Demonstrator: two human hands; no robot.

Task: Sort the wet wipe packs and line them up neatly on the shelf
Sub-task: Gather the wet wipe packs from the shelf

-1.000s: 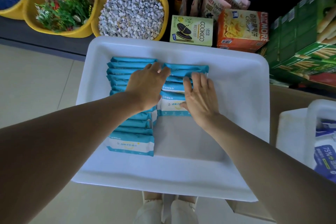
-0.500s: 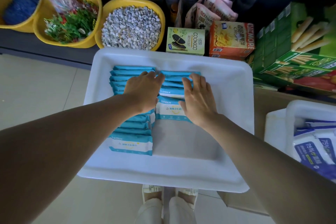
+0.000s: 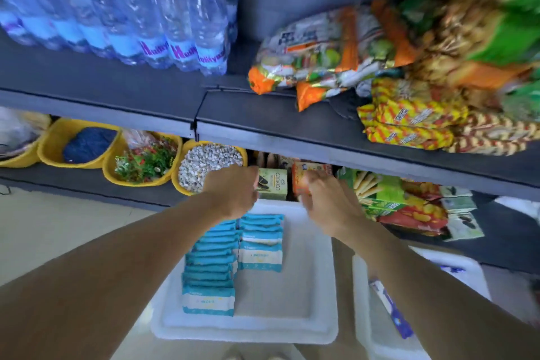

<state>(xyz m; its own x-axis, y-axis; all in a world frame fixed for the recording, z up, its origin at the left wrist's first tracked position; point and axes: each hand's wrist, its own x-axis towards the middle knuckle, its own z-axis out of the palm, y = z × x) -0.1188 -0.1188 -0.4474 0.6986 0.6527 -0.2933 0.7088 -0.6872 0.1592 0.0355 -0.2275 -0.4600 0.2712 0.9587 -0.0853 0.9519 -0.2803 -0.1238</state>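
Two rows of teal and white wet wipe packs stand overlapped in a white tray. The left row is long and the right row is short. My left hand hovers above the tray's far edge with its fingers loosely curled, holding nothing. Beside it, my right hand is also lifted and loosely curled, empty and blurred by motion. Neither hand touches the packs.
A second white bin with a blue wipe pack sits at the right. The lower shelf holds yellow bowls, one of pebbles, a cookie box and an orange box. On the upper shelf are water bottles and snack bags.
Both hands have lifted off the packs and moved toward the far edge of the tray. The view has tilted upward, bringing the upper shelf into sight.
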